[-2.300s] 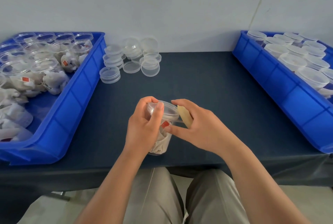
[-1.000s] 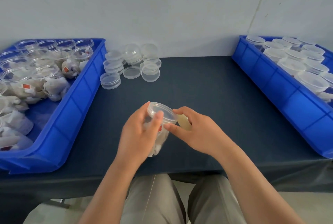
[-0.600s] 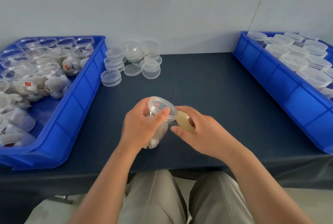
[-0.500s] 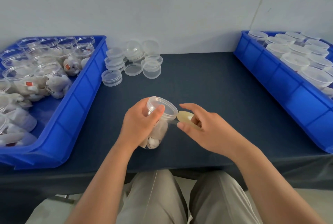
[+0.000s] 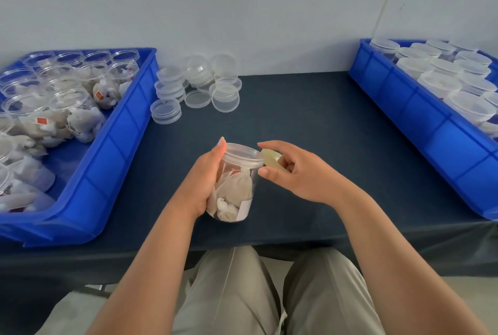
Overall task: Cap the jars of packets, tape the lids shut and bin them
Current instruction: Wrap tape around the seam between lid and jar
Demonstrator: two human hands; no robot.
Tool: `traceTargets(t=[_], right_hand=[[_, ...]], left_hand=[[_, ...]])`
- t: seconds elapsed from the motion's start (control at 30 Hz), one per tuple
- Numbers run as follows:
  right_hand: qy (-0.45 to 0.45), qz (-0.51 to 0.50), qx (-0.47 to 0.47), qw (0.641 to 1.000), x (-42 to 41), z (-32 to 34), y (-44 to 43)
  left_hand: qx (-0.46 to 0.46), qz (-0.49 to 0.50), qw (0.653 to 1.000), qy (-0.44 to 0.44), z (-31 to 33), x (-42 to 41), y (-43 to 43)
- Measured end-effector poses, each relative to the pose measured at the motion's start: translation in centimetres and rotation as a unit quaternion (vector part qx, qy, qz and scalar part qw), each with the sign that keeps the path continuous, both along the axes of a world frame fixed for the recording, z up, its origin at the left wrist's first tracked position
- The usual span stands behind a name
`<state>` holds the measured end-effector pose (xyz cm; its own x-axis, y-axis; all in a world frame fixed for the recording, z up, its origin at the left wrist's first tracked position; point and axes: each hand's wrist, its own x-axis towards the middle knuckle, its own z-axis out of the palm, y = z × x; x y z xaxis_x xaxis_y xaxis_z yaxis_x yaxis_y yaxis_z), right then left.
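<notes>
Dark table [image 5: 310,119]; left hand [image 5: 204,181] grips jar [image 5: 235,194]; right hand [image 5: 296,177] holds tape [image 5: 270,160]

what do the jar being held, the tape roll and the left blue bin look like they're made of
Jar: apparently clear glossy plastic; the packets show through its wall. Tape roll: seemingly translucent yellowish adhesive film, slightly shiny. Left blue bin: likely rigid moulded plastic, given its ribbed wall and soft sheen.

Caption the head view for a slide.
Left hand grips a capped jar of packets; right hand holds tape beside its lid.
</notes>
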<state>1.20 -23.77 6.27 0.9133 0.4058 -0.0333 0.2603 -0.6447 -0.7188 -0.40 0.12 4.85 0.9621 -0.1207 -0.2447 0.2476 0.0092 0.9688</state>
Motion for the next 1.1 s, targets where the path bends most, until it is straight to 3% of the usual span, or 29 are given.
traceTargets(t=[0.2,0.4,0.5,0.57,0.67,0.8,0.93,1.1], right_hand=[[0.025,0.036,-0.021,0.999,-0.1,1.3,-0.2],[0.046,0.057,0.070,0.995,-2.2,2.9,-0.5],[0.048,0.045,0.093,0.993,-3.0,3.1,-0.6],[0.036,0.029,0.099,0.994,-3.4,2.8,-0.4],[0.027,-0.019,0.108,0.994,-3.9,2.2,0.1],[-0.021,-0.053,0.082,0.995,-5.1,1.9,1.2],[-0.027,-0.064,0.089,0.994,-6.2,1.5,2.1],[0.018,-0.055,0.123,0.991,-6.9,1.6,2.6]], left_hand=[[-0.033,-0.054,0.997,0.053,0.4,-0.2,0.0],[-0.113,-0.118,0.986,0.035,2.3,-0.3,0.0],[-0.034,-0.100,0.994,0.001,3.9,-1.0,-0.5],[0.076,-0.037,0.995,-0.049,4.6,-1.7,-1.1],[0.154,0.042,0.980,-0.120,4.2,-2.6,-2.3],[0.219,0.010,0.959,-0.178,4.0,-4.0,-3.2],[0.215,0.077,0.959,-0.168,2.8,-5.7,-3.1],[0.179,0.056,0.957,-0.221,1.1,-7.8,-3.2]])
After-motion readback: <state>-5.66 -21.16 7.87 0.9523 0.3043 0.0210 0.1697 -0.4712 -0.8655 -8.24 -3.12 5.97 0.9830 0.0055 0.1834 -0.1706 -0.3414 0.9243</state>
